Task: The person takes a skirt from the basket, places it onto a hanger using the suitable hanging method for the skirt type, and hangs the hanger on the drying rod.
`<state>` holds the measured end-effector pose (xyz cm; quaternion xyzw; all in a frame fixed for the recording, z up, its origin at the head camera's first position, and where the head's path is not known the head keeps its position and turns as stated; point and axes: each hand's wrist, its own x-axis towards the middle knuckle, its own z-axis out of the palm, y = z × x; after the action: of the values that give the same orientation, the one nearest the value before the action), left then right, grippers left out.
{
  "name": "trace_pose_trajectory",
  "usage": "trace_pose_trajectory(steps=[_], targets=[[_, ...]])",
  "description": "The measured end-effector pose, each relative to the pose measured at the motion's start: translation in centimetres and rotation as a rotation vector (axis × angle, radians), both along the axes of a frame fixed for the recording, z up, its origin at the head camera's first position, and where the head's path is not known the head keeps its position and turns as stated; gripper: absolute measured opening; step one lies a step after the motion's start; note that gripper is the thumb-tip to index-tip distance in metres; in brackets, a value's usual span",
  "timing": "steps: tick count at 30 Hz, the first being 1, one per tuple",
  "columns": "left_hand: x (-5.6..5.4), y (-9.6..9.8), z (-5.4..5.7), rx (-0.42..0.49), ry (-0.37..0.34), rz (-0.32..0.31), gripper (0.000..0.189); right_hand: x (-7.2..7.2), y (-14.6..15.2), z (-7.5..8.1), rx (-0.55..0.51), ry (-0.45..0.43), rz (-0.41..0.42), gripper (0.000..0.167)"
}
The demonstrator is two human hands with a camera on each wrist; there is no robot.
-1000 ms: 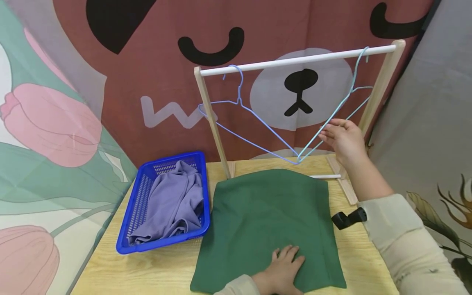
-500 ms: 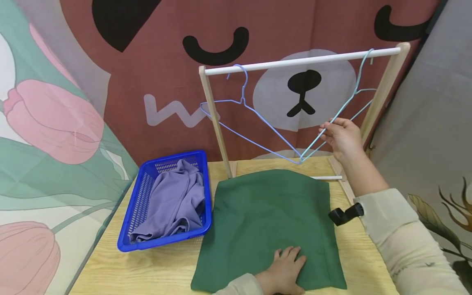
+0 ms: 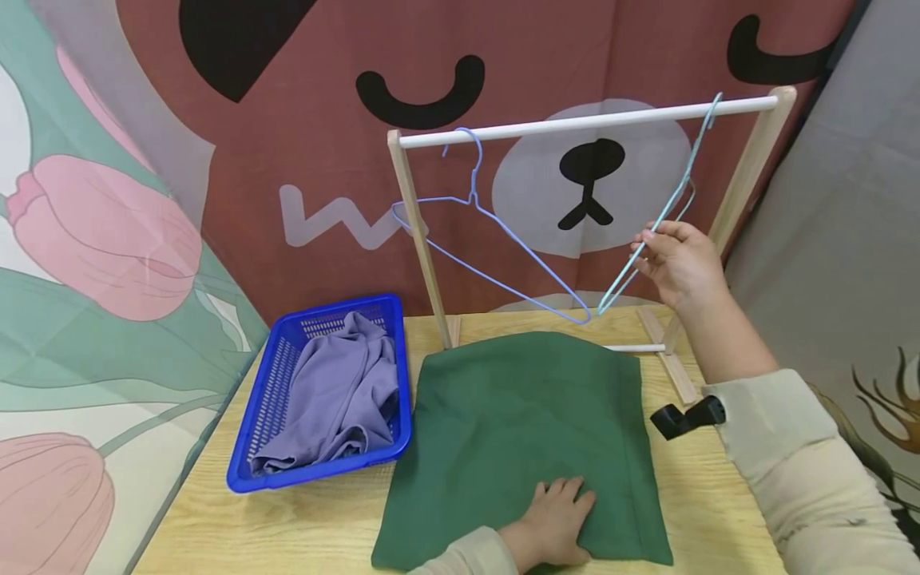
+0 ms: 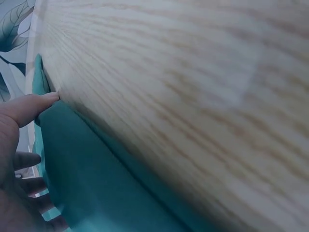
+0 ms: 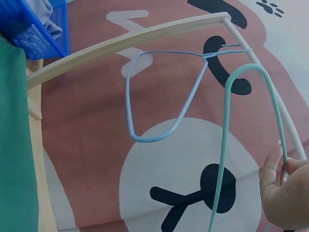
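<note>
Pink-and-green tulip cloth is hanging along the far left. Beside it, a blue plastic basket is standing on a wood-grained table, and a crumpled purple cloth is lying inside. Behind the basket's right side, a wooden rack is standing upright, its white bar stretching across in front of a reddish-brown backdrop that is showing a bear's face. Near the rack's left post, a violet-blue hanger is hanging from the bar, its lower corner pointing right.

Just right of the basket, a green cloth is lying spread on the table, its far edge reaching toward the rack. A left hand is resting on its near part, the fingers straight and spread apart; in the left wrist view the thumb is touching the cloth close to its edge.

Farther right, a mint-coloured hanger is hanging from the bar near the right post, turned nearly edge-on, its lower end sitting just apart from the violet-blue one. A right hand is pinching this wire, thumb and fingers clamping it from opposite sides. A black device is jutting from the beige cuff at that wrist. At the far right, grey printed cloth is hanging.
</note>
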<state>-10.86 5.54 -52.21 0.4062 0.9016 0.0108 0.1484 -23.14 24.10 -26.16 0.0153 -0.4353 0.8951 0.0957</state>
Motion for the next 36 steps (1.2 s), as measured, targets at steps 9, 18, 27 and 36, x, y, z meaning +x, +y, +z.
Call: trace_pose_trajectory(steps=[9,18,27,36], targets=[[-0.3,-0.3,0.2,-0.008,0.046,-0.013,0.07,0.1,0.2,0.6,-0.063,0.032,0.051,0.006],[-0.7,-0.1,0.3,-0.014,0.05,0.011,0.072,1.1,0.4,0.9,-0.095,0.073,0.089,0.007],[-1.0,-0.2,0.3,-0.01,0.064,0.001,0.072,2.9,1.5,-0.5,-0.139,0.135,0.209,0.015],[-1.4,-0.2,0.2,0.001,0.084,0.008,0.07,3.1,1.7,0.0,-0.117,0.188,0.239,0.017]])
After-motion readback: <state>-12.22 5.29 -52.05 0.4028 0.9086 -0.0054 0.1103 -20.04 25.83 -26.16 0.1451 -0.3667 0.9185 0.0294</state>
